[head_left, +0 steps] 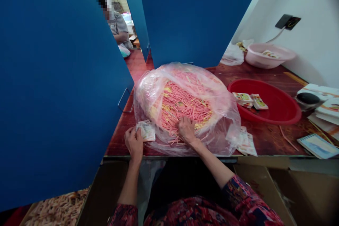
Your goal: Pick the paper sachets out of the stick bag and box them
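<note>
A large clear plastic bag [222,130], its mouth spread open, holds a heap of thin pink and yellow sticks [182,95]. My right hand [186,130] reaches into the near side of the heap, fingers curled down on the pink sticks; its fingertips are partly hidden. At the bag's left front, small printed plastic packets [148,130] lie on the table. My left hand [134,143] pinches the left edge of these packets, thumb and fingers close together. More flat printed packets [247,142] rest at the bag's right front corner.
A red basin [280,111] with filled packets stands right of the bag, a pink basin [265,61] behind it. A notebook [317,146] lies at far right. Blue panels [196,17] rise behind and on the left. Through a gap, another person [120,26] sits.
</note>
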The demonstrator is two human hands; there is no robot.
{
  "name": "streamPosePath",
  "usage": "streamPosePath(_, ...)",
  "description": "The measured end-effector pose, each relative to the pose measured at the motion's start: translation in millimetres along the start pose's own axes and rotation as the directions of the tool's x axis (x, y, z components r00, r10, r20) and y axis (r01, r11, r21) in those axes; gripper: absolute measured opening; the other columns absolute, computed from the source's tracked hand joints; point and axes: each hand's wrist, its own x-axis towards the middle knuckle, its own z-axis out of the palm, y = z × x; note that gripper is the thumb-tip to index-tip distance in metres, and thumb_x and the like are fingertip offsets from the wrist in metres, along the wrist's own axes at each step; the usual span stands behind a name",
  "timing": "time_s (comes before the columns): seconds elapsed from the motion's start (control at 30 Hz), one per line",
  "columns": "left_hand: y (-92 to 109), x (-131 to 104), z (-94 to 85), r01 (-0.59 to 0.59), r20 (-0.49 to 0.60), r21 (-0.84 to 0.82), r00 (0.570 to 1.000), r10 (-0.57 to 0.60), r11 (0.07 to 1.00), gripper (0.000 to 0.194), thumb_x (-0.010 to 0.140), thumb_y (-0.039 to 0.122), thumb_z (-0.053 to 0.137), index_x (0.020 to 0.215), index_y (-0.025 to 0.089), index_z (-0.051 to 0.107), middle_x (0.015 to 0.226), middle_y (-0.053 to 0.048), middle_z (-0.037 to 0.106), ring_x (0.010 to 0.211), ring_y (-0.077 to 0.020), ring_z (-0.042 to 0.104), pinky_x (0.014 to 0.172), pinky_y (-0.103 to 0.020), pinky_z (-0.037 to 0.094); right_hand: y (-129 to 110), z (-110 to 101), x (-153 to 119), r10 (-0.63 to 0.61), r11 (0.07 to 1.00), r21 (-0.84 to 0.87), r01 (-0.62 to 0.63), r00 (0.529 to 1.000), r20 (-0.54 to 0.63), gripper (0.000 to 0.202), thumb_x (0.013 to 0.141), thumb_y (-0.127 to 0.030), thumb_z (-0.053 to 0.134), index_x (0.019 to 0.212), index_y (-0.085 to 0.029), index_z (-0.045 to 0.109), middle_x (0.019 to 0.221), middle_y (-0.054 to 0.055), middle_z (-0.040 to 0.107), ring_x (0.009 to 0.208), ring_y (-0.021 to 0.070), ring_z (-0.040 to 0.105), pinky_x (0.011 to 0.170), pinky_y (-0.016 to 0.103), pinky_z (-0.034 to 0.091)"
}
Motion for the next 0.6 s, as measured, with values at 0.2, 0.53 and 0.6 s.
streamPosePath(0.2,16.8,3.0,-19.4,0.18,-0.055,-0.32,0.977,-0.208,0.93,0.034,0.088,0.048,0.06,0.083,0.016,0.071,0.082,-0.004,0.067,0.082,-0.0195,0.063,0.083,-0.034,0.053,15.4,-17.0,10.4,0.004,0.987,0.162,-0.005,1.0,0.003,0.029,0.091,-0.006,0.036,0.109,-0.013,0.059,0.106,0.015,0.069,0.1,0.0259,0.059,0.095,0.04,0.031)
streamPosePath(0.53,116.5,-6.4,6.1,0.483,0.44,-0.844,0.872,-0.214,0.234,0.041,0.069,0.05,0.085,0.088,0.016,0.071,0.095,-0.005,0.075,0.089,-0.0168,0.07,0.086,-0.03,0.055,26.1,-59.5,5.5,-0.241,0.08,0.979,-0.185,0.95,0.199,0.026,0.091,-0.041,0.057,0.083,-0.023,0.041,0.069,-0.007,0.046,0.055,0.0087,0.036,0.054,0.023,0.03)
streamPosePath(0.6,131.0,-6.7,22.9,0.517,0.5,-0.835,0.856,-0.132,0.191,0.043,0.07,0.053,0.084,0.089,0.015,0.071,0.097,-0.007,0.075,0.093,-0.0184,0.07,0.09,-0.031,0.054,21.2,-61.4,-4.0,-0.365,-0.073,0.933,-0.353,0.88,0.305,0.033,0.084,-0.041,0.068,0.08,-0.022,0.041,0.066,-0.008,0.046,0.051,0.0062,0.033,0.05,0.02,0.026)
